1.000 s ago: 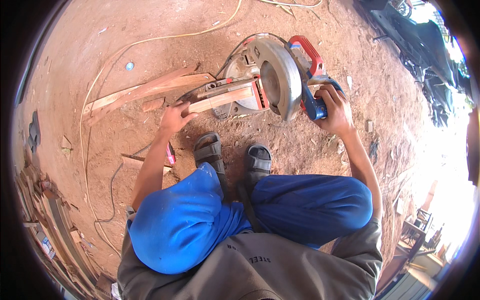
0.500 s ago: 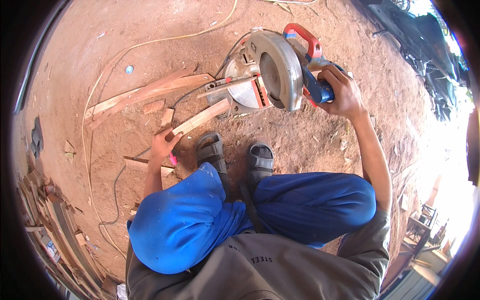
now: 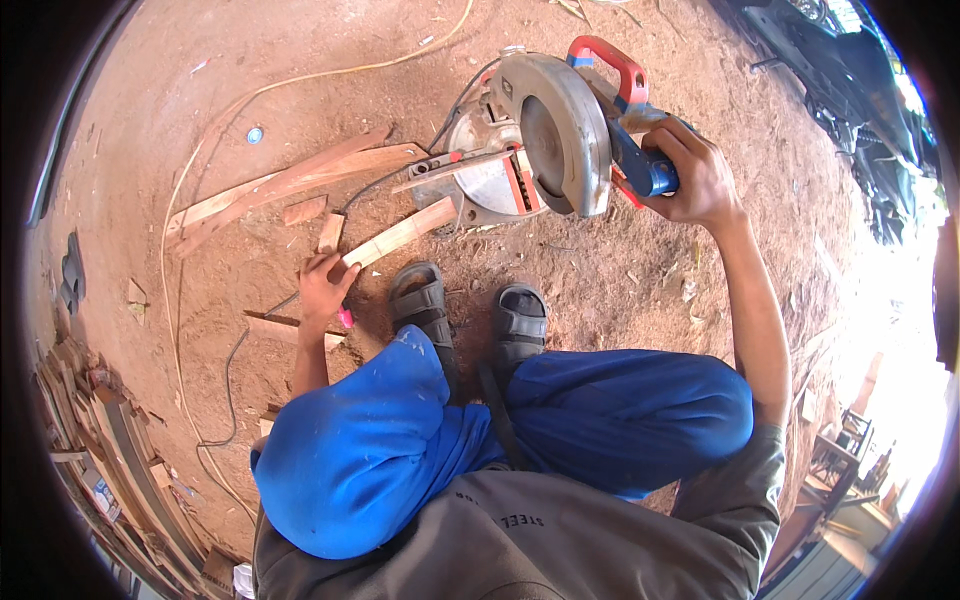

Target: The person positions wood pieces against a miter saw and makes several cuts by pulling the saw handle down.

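My right hand (image 3: pixel 690 172) is closed round the blue handle of a miter saw (image 3: pixel 570 130), which stands on the ground ahead of my feet. The saw's round grey guard is raised above its base (image 3: pixel 488 190). In my left hand (image 3: pixel 325 283) I grip the near end of a short wooden strip (image 3: pixel 400 232), its far end beside the left of the saw's base. Something bright pink (image 3: pixel 346 317) shows just below that hand; I cannot make out what it is.
Longer wooden boards (image 3: pixel 290 182) lie on the dirt left of the saw, with small offcuts (image 3: pixel 305 210) near them. A yellowish cord (image 3: pixel 175 290) curves along the left. Stacked timber (image 3: pixel 125 460) fills the lower left. A motorcycle (image 3: pixel 850 90) stands at the upper right.
My right hand and the saw's handle have shifted slightly to the right. The wooden strip in my left hand has moved a little to the left, away from the saw.
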`<state>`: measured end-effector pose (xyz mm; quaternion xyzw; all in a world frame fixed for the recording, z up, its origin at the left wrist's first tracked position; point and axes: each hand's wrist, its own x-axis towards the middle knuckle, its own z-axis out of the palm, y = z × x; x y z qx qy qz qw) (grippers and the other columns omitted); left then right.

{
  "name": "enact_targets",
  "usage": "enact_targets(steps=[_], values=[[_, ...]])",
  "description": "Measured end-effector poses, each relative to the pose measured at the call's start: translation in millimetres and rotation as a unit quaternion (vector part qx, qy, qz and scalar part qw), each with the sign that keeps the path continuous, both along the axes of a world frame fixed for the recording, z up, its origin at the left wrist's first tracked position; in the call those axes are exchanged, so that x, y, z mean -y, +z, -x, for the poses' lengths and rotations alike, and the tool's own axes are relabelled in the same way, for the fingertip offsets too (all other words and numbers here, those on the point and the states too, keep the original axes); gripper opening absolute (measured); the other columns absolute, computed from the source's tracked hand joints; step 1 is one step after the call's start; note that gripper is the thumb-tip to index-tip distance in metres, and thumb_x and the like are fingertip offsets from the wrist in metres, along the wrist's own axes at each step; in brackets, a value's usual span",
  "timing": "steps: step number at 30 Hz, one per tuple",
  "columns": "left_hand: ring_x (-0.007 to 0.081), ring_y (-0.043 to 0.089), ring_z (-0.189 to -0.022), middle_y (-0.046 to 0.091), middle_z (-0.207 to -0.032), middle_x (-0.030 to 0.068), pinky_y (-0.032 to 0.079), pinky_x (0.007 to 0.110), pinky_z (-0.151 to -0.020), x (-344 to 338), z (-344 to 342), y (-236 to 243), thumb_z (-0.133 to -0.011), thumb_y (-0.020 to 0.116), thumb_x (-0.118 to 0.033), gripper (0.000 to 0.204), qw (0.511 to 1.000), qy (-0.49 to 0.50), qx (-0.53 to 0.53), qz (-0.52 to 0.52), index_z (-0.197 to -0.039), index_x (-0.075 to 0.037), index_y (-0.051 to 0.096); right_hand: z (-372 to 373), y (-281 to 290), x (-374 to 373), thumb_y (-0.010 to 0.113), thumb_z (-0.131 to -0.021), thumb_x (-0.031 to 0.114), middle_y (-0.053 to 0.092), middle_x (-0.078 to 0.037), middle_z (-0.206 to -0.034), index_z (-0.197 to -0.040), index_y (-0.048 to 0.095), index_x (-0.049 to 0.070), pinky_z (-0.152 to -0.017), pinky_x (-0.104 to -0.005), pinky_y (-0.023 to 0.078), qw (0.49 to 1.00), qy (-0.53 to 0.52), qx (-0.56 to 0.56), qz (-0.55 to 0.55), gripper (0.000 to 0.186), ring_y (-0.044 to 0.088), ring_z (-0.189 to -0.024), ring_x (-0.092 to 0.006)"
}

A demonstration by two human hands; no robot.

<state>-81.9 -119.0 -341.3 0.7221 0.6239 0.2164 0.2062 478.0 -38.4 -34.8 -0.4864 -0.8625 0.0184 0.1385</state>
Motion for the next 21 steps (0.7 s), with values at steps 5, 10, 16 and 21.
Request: enact_targets(steps=[5, 10, 16, 21], values=[[0.0397, 0.068, -0.103, 0.076, -0.110, 0.0180, 0.056, 0.049, -0.091, 1, -2, -2, -0.081, 0.092, -0.034, 0.046, 1.000, 0.010, -0.013, -0.001, -0.108, 0.001, 0.079, 3, 5, -4, 0.091, -0.073, 0.018, 0.068, -0.016, -0.101, -0.103, 0.067, 0.001, -0.077, -0.0429, 0.058, 0.999, 0.005, -0.028, 0.028, 0.042, 0.071, -0.087, -0.0372], [0.0401, 0.068, -0.103, 0.076, -0.109, 0.0184, 0.055, 0.049, -0.092, 0, -4, -1, -0.081, 0.092, -0.034, 0.046, 1.000, 0.017, 0.004, 0.013, -0.109, 0.001, 0.079, -3, 7, -9, 0.090, -0.074, 0.025, 0.074, -0.003, -0.113, -0.111, 0.071, 0.010, -0.070, -0.0392, 0.064, 1.000, 0.015, 0.003, 0.008, 0.044, 0.076, -0.085, -0.0272], [0.0408, 0.068, -0.103, 0.076, -0.108, 0.0187, 0.055, 0.049, -0.092, 1, -2, 0, -0.082, 0.091, -0.034, 0.046, 1.000, 0.016, -0.011, 0.005, -0.109, 0.002, 0.079, 3, 9, -12, 0.092, -0.074, 0.028, 0.074, -0.004, -0.110, -0.112, 0.071, 0.011, -0.070, -0.0393, 0.063, 0.999, 0.030, -0.014, -0.010, 0.046, 0.076, -0.084, -0.0271], [0.0411, 0.067, -0.103, 0.076, -0.108, 0.0182, 0.054, 0.050, -0.092, 0, -6, 2, -0.083, 0.090, -0.035, 0.047, 1.000, 0.017, -0.015, 0.008, -0.110, 0.001, 0.078, -1, 12, -15, 0.092, -0.075, 0.031, 0.074, -0.005, -0.108, -0.117, 0.071, 0.011, -0.071, -0.0404, 0.063, 1.000, 0.027, 0.003, 0.007, 0.051, 0.076, -0.086, -0.0286]])
